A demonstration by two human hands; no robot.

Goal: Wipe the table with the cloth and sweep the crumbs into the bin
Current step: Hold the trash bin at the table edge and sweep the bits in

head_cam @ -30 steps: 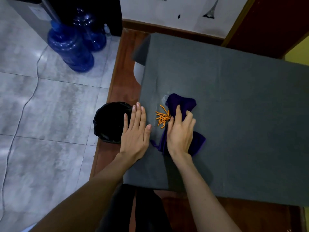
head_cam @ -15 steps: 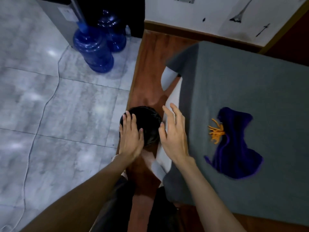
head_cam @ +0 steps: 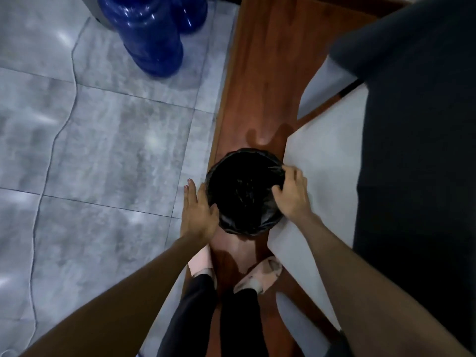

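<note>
Bin (head_cam: 243,191), lined with a black bag, stood on the brown floor strip at the centre of the frame, just beside the hanging side of the table (head_cam: 425,150). Both hands had closed in on it. The left hand (head_cam: 198,212) lay flat against the bin's left side, fingers together and extended, not curled over the rim. The right hand (head_cam: 292,195) was hooked over the right rim, fingers bent onto the bag edge and apparently clamped on it.

A second earlier, both hands rested on the tabletop: the left flat near the edge, the right pressing the purple cloth beside a small pile of orange crumbs. Half a second earlier, the hands had left the cloth and were reaching down toward the bin. The view had since tilted down and left; cloth and crumbs were out of frame at this moment, presumably on the tabletop to the right.

Judged from this, wiping had gathered the crumbs but they were not yet swept in. The two-handed hold suggested the bin was about to be repositioned under the table edge. The thin bag liner could slip or pull loose under the right hand's grip.
</note>
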